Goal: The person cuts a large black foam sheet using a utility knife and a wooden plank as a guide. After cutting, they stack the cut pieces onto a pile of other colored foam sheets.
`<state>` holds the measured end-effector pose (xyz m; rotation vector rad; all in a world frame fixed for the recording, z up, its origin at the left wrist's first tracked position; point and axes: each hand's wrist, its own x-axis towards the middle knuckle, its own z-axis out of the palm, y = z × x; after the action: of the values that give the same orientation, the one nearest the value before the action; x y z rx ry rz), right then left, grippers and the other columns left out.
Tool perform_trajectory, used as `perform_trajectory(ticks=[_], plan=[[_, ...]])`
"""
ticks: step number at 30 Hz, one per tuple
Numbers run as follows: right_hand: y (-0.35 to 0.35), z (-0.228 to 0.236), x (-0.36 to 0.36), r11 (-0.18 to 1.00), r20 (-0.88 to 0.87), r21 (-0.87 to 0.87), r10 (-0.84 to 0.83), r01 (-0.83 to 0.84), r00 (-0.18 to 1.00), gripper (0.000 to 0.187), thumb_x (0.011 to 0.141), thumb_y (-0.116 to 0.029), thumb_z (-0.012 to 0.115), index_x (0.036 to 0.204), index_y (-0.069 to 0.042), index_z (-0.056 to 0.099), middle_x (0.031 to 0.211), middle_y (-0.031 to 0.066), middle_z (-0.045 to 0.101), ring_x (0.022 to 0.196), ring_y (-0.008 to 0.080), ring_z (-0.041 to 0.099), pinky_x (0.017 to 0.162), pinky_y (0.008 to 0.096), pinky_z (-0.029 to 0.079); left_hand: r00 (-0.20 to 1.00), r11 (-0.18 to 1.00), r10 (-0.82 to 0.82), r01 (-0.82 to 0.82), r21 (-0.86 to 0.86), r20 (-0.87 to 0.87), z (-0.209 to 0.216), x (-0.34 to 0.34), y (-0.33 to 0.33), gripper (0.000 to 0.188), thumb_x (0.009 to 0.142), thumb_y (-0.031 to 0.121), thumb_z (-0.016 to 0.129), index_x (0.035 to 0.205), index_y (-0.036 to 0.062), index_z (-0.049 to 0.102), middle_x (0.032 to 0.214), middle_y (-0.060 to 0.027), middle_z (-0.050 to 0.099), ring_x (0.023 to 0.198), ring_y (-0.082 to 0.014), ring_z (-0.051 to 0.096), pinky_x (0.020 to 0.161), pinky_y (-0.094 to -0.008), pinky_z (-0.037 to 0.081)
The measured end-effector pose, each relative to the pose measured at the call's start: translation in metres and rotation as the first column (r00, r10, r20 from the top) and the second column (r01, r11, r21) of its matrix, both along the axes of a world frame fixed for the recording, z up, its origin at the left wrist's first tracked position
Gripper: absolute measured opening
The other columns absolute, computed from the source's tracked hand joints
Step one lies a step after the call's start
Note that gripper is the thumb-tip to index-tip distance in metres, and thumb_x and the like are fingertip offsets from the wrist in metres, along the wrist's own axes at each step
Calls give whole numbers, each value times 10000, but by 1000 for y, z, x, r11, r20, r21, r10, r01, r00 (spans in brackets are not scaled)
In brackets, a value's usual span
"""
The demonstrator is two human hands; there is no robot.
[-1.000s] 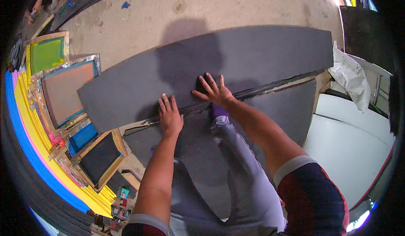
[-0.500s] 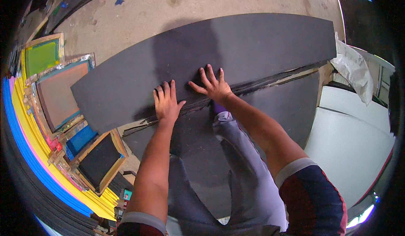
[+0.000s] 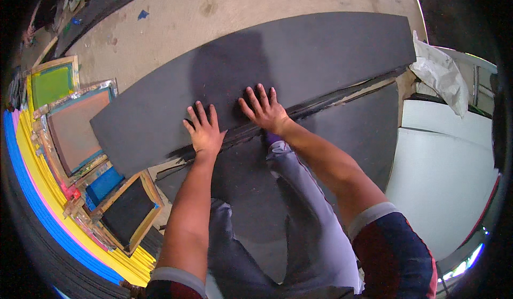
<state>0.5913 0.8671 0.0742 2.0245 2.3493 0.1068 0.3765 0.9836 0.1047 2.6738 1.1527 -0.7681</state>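
Note:
Both my hands lie on a long dark grey sheet [image 3: 331, 48] that looks like foam board. My left hand [image 3: 205, 131] rests near the sheet's close edge, its fingers spread and pointing away from me. A little to its right, my right hand [image 3: 267, 112] presses flat with fingers apart. Neither one grips anything. More dark sheets [image 3: 352, 133] lie on my side of that edge, under and around my legs. Ragged dark strips [image 3: 315, 107] run along the gap between them. My shadow falls across the long sheet.
Framed screens [image 3: 80, 125] lean at the left beside stacked yellow sheets [image 3: 45, 187] and blue sheets [image 3: 37, 203]. White boards [image 3: 438, 176] stand at the right, below a crumpled white plastic bag [image 3: 439, 75]. Beyond the long sheet is stained concrete floor [image 3: 176, 21].
My left hand has shifted slightly left and its fingers have spread wider. The right hand stays pressed on the sheet. The whole view has moved slightly.

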Motion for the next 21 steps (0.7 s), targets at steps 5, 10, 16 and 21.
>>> perform_trajectory(ticks=[5, 10, 16, 21], plan=[[11, 53, 9, 989, -47, 146, -7, 14, 999, 501, 965, -290, 574, 1440, -131, 594, 1447, 222, 604, 1234, 494, 632, 898, 691, 565, 988, 996, 58, -67, 59, 146, 46, -14, -4, 1012, 747, 296, 877, 1622, 233, 372, 1706, -93, 304, 1560, -408, 284, 1180, -664, 349], [46, 163, 15, 995, -138, -98, -25, 11, 990, 442, 914, -253, 638, 1338, -129, 646, 1244, 172, 697, 1082, 404, 716, 840, 562, 603, 949, 997, 74, -62, -46, 307, 141, -27, 34, 853, 734, 226, 848, 1524, 241, 528, 1549, -32, 567, 1415, -310, 539, 1166, -555, 421], [92, 213, 22, 843, -356, -530, -124, -90, 926, 440, 892, -183, 653, 1328, -136, 614, 1169, 127, 720, 1055, 321, 731, 824, 434, 594, 954, 995, 100, -94, -35, 283, 208, 7, 60, 568, 756, 237, 842, 1310, 221, 718, 1320, -23, 732, 1178, -277, 709, 1069, -503, 510], [72, 215, 58, 839, -348, -544, -193, -30, 917, 481, 1019, -279, 572, 1484, -169, 525, 1283, 106, 711, 1199, 333, 687, 993, 497, 552, 955, 948, 280, -259, -185, 96, 181, -4, 68, 595, 767, 231, 855, 1340, 271, 702, 1344, 4, 717, 1144, -271, 718, 930, -431, 596]])
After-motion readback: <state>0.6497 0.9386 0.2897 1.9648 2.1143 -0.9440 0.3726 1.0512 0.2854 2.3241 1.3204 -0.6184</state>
